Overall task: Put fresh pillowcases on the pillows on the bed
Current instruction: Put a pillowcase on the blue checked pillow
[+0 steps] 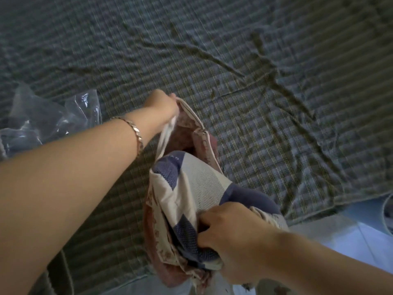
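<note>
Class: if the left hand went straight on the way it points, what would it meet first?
Beyond the pillowcase rim it pinches, the left hand would probably meet the checked bedsheet first; depth is unclear.
</note>
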A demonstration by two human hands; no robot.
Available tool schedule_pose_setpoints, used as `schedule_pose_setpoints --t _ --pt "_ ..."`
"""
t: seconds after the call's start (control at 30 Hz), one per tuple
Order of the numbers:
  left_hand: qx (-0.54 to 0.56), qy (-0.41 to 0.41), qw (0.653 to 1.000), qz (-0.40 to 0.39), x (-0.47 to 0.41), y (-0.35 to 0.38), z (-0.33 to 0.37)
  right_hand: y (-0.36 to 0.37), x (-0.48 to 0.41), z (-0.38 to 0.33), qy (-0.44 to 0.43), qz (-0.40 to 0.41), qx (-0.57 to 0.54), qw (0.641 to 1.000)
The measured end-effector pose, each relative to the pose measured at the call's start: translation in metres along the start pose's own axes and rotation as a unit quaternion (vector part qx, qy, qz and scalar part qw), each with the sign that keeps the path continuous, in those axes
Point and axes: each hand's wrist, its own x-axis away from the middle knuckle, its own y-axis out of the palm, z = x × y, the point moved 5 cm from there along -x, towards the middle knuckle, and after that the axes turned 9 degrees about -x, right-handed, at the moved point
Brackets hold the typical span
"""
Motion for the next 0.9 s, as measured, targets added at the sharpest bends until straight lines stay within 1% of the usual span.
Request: schedule_pose_setpoints --t 0.03,0.07,0.1,0.13,0.17,0.2,0.23,0.27,0.3,0.33,0.37,0.4,0.43,0.47,0.5,0.57,0.6,0.63,0.67,0.7,0.73,0.77,0.8,0.83,0.87,0.9 --pt "0.008 -0.008 0.997 -0.074 0.003 0.0 0.0 0.0 0.0 0.0 0.002 -0.011 0.007 1.0" --pt "0.005 0.005 0.985 -0.173 0.011 0.001 0.0 0.0 0.0 0.0 0.008 -0.023 0.011 1.0" --pt "0.004 0.028 0.963 -0.268 0.019 0.0 0.002 -0.001 -0.001 0.002 0.015 -0.031 0.016 0.999" --pt "0.027 0.06 0.937 -0.342 0.027 -0.002 0.006 -0.001 -0.001 0.005 0.019 -0.032 0.025 0.999" --pt "0.085 0.095 0.909 -0.397 0.033 -0.006 0.01 -0.002 -0.003 0.012 0.032 -0.037 0.028 0.998" --pt "0.165 0.122 0.876 -0.436 0.037 -0.012 0.013 -0.003 -0.005 0.021 0.049 -0.043 0.036 0.997" --pt "0.251 0.124 0.842 -0.462 0.041 -0.016 0.014 -0.003 -0.006 0.031 0.074 -0.057 0.045 0.995" --pt "0.31 0.102 0.82 -0.47 0.042 -0.019 0.009 -0.002 -0.008 0.043 0.107 -0.072 0.048 0.99" --pt "0.332 0.072 0.825 -0.451 0.04 -0.017 0.002 -0.002 -0.01 0.056 0.146 -0.085 0.053 0.984" --pt "0.31 0.057 0.862 -0.398 0.033 -0.011 -0.009 -0.003 -0.011 0.071 0.189 -0.1 0.063 0.975" --pt "0.245 0.061 0.913 -0.319 0.023 -0.006 -0.019 -0.005 -0.014 0.086 0.231 -0.108 0.072 0.964" --pt "0.148 0.082 0.957 -0.234 0.015 -0.003 -0.026 -0.009 -0.015 0.101 0.27 -0.106 0.074 0.954" --pt "0.063 0.111 0.978 -0.167 0.007 0.002 -0.026 -0.013 -0.017 0.115 0.302 -0.102 0.069 0.945" --pt "0.015 0.135 0.983 -0.121 0.001 0.009 -0.022 -0.017 -0.019 0.128 0.324 -0.098 0.064 0.939" --pt "0.003 0.144 0.985 -0.091 -0.004 0.015 -0.016 -0.021 -0.021 0.138 0.339 -0.092 0.065 0.934" --pt "0.033 0.133 0.99 -0.037 -0.016 0.024 0.002 -0.026 -0.022 0.157 0.364 -0.052 0.034 0.929" --pt "0.047 0.129 0.99 -0.023 -0.023 0.026 0.012 -0.027 -0.02 0.166 0.385 -0.024 -0.008 0.922" --pt "0.044 0.142 0.988 -0.035 -0.028 0.029 0.022 -0.031 -0.02 0.17 0.41 0.01 -0.058 0.91" --pt "0.025 0.168 0.983 -0.068 -0.034 0.033 0.034 -0.034 -0.02 0.176 0.435 0.05 -0.103 0.893" --pt "-0.044 0.199 0.973 -0.105 -0.036 0.034 0.04 -0.037 -0.019 0.178 0.456 0.097 -0.134 0.875" --pt "-0.153 0.236 0.95 -0.135 -0.039 0.034 0.048 -0.042 -0.018 0.186 0.483 0.147 -0.149 0.85" --pt "-0.263 0.263 0.916 -0.149 -0.042 0.032 0.05 -0.046 -0.017 0.19 0.511 0.176 -0.148 0.828" --pt "-0.338 0.282 0.887 -0.137 -0.046 0.031 0.053 -0.048 -0.018 0.192 0.527 0.171 -0.132 0.822" --pt "-0.357 0.277 0.885 -0.111 -0.052 0.028 0.055 -0.049 -0.025 0.196 0.53 0.146 -0.11 0.828" --pt "-0.331 0.259 0.903 -0.085 -0.057 0.026 0.056 -0.049 -0.032 0.198 0.523 0.125 -0.079 0.839" --pt "-0.276 0.22 0.933 -0.073 -0.064 0.025 0.056 -0.051 -0.04 0.2 0.515 0.133 -0.052 0.845"
